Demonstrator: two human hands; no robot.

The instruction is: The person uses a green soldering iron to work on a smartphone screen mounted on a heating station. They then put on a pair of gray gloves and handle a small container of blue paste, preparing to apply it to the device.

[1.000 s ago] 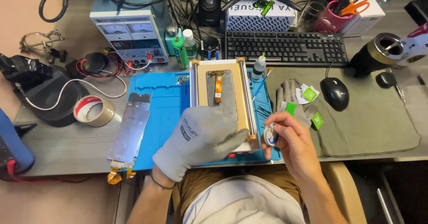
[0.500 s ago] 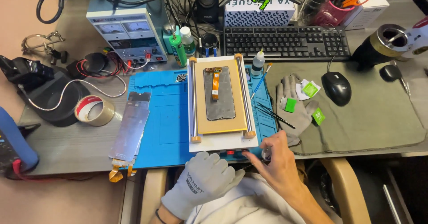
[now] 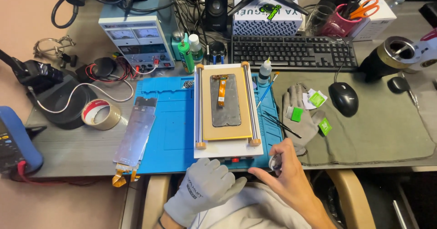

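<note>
A small pale object, too small to make out, sits pinched between the thumb and fingers of the bare right hand at the near edge of the desk, just right of the front corner of the white heating plate with two metal rails. The left hand, in a grey knit glove, hangs just below that plate's front edge with its fingers loosely spread and nothing in it. On the plate a tan pad carries a dark rectangular phone screen with an orange flex cable, lying flat between the rails. The plate rests on a blue silicone work mat, where a silvery phone panel lies at a slight tilt to the left. Right of the plate, a spare grey glove lies on a grey-green cloth near a black computer mouse. A roll of clear tape sits well off to the left, and a black keyboard lies behind the plate
</note>
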